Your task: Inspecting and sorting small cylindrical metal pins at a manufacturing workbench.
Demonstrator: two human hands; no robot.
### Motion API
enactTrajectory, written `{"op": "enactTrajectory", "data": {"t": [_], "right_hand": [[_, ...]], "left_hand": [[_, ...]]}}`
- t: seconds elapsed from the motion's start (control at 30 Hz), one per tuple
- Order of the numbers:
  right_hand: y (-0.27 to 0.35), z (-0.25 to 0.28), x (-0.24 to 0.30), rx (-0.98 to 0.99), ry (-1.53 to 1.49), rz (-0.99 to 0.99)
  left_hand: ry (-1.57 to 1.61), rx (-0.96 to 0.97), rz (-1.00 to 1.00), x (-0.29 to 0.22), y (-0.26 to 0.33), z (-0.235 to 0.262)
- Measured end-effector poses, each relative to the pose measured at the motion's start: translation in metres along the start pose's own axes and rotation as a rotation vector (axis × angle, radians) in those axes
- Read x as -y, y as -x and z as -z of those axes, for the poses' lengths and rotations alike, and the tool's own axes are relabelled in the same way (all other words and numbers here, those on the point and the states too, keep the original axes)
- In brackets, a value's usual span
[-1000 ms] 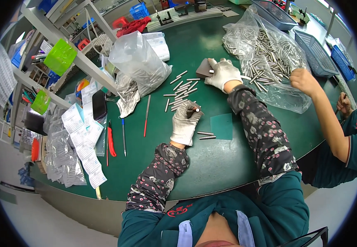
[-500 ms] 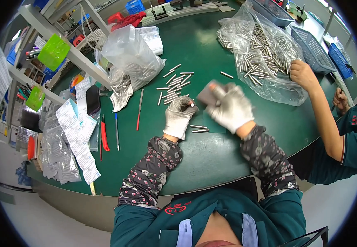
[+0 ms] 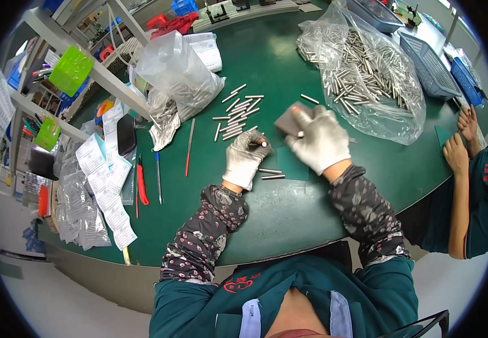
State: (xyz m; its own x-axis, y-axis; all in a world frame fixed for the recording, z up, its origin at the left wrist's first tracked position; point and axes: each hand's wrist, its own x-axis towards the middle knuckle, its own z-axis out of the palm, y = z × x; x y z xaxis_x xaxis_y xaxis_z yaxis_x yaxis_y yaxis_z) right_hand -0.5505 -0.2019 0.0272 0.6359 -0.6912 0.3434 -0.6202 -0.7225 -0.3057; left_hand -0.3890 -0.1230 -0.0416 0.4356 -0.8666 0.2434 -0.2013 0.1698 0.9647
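My left hand [image 3: 245, 158], in a white glove with bare fingertips, is closed around a metal pin [image 3: 264, 145], whose bright round end points to the right. My right hand [image 3: 321, 141], gloved as well, grips a flat grey-brown block [image 3: 285, 123] just right of the pin; block and pin are apart. What the block is made of I cannot tell. Two loose pins [image 3: 272, 177] lie beside my left wrist. Beyond my left hand a pile of similar pins [image 3: 237, 117] is spread on the green table [image 3: 266, 214]. A single pin [image 3: 310, 99] lies past my right hand.
A clear bag of pins [image 3: 362, 79] lies far right near blue-grey baskets [image 3: 429, 65]. Red-handled pliers [image 3: 142, 183], a blue pen [image 3: 159, 177], a thin red-handled tool [image 3: 190, 149], a phone [image 3: 126, 135] and a translucent bag [image 3: 171, 70] are left. A co-worker's hands [image 3: 459, 149] are at right.
My right hand and the block have shifted slightly, with less blur now. My left hand still holds the pin. The co-worker's hand has left the bag and come down near the table's right edge.
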Motion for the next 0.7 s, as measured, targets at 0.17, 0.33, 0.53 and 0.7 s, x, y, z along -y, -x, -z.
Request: {"op": "enactTrajectory", "data": {"t": [0.17,0.33,0.53,0.7], "right_hand": [[0.022,-0.006,0.022,0.004,0.017,0.274],[0.015,0.000,0.003,-0.064,0.036,0.142],[0.000,0.004,-0.004,-0.014,0.020,0.048],[-0.003,0.007,0.011,0.098,0.119,-0.097]], "left_hand": [[-0.042,-0.075,0.027,-0.002,0.005,0.004],[-0.101,-0.046,0.052,-0.015,0.003,-0.009],[-0.119,-0.024,0.010,0.000,-0.002,-0.001],[-0.091,0.016,-0.016,0.000,0.001,0.001]]}}
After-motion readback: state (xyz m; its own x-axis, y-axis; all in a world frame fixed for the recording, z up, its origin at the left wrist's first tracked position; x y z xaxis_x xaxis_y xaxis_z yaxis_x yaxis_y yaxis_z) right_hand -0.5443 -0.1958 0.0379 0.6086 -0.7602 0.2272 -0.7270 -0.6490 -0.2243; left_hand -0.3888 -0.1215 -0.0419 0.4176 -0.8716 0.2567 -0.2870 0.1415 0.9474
